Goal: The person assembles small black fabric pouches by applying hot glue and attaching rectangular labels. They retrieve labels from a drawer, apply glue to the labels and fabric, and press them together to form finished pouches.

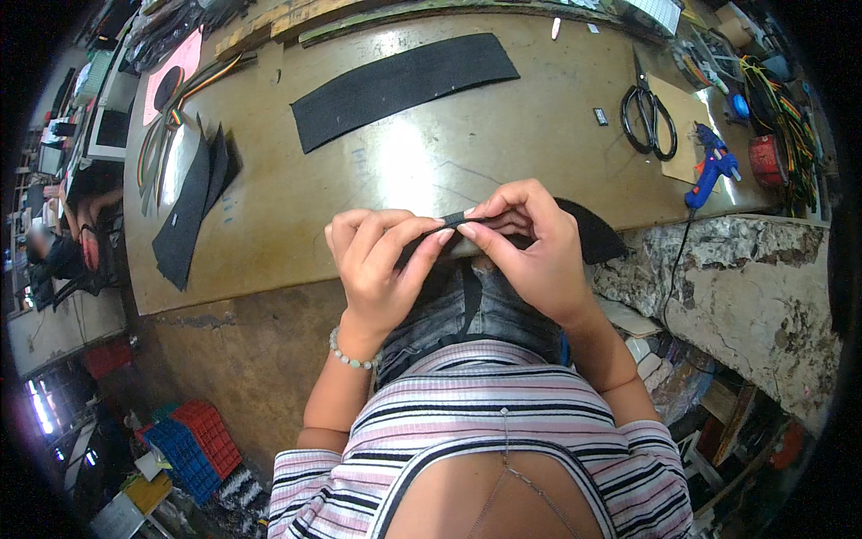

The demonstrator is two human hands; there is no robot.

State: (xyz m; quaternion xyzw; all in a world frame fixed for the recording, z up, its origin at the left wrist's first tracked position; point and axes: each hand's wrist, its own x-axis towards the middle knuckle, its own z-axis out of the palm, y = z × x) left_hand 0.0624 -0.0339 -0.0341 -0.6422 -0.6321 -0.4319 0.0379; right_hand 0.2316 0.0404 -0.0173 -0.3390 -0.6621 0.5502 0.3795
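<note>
At the table's near edge, my left hand [381, 258] and my right hand [530, 244] meet over a black fabric strip [592, 232]. Thumb and fingers of each hand pinch its edge, the fingertips almost touching. The strip's far end curves out to the right past my right hand; much of the rest is hidden behind my fingers. Beyond my hands a wide black fabric piece [404, 88] lies flat on the table. At the table's left, more black strips [191, 211] overlap one another.
Black-handled scissors [648, 121] lie at the right, near a blue glue gun [714, 166] whose cord hangs over the edge. Striped ribbon [160, 148] is coiled at the left on the table [269, 234]. Wooden slats [377, 22] line the back. A person [63, 247] sits far left.
</note>
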